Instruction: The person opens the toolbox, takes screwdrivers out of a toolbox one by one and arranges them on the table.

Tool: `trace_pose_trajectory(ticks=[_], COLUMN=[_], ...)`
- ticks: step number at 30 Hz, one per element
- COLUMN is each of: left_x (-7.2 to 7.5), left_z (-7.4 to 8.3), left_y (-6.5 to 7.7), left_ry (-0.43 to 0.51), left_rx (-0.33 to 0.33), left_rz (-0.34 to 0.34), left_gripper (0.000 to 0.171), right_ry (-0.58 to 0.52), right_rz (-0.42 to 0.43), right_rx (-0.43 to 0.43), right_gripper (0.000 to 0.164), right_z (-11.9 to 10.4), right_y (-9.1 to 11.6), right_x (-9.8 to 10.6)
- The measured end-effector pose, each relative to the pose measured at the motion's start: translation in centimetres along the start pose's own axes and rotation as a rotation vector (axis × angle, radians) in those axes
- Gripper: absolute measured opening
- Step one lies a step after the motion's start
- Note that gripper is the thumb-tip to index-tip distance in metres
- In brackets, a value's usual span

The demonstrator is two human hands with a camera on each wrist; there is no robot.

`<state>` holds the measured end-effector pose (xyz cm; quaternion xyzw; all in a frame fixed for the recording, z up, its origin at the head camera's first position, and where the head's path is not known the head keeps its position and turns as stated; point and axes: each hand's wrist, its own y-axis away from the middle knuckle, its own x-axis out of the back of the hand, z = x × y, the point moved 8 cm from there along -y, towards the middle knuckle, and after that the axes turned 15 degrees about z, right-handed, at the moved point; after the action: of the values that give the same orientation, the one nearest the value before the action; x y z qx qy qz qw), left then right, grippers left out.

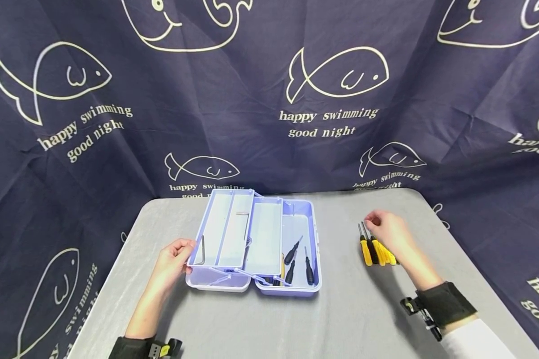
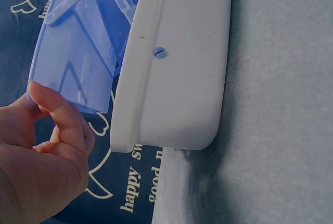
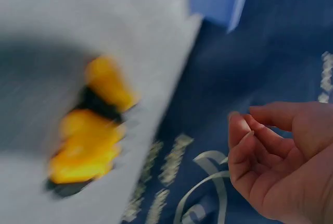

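Note:
A lavender toolbox (image 1: 317,249) stands on the table with its stepped trays spread out to the left. My left hand (image 1: 172,259) pinches the near-left corner of the upper tray (image 1: 213,224) between thumb and fingers; the left wrist view shows this hand (image 2: 49,146) at the tray's edge. Over a row of yellow-and-black screwdrivers (image 1: 366,253) hovers my right hand (image 1: 391,232), its fingers loosely bent. In the right wrist view that hand (image 3: 281,156) holds nothing, and the screwdriver handles (image 3: 86,140) appear blurred below it.
Hex keys (image 1: 202,252) lie in the upper tray. Several dark-handled screwdrivers (image 1: 309,271) sit in the toolbox's deep bottom. The grey table (image 1: 341,319) ends at a dark blue fish-print curtain (image 1: 251,124).

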<state>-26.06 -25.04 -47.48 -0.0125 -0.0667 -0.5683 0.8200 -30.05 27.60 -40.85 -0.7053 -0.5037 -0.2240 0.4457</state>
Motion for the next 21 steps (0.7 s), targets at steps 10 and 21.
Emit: trace_pose_trajectory(ticks=[10, 21], left_x=[0.0, 0.0], left_z=[0.0, -0.2], left_y=[0.0, 0.0], left_ry=[0.014, 0.016], left_rx=[-0.004, 0.009], left_rz=[-0.006, -0.006], left_gripper=[0.018, 0.017], right_ry=[-0.098, 0.006], right_rz=[-0.009, -0.238], right_rx=[0.104, 0.144], right_gripper=[0.007, 0.007], right_z=[-9.2, -14.9], right_y=[-1.7, -1.2], right_x=[-3.4, -10.2])
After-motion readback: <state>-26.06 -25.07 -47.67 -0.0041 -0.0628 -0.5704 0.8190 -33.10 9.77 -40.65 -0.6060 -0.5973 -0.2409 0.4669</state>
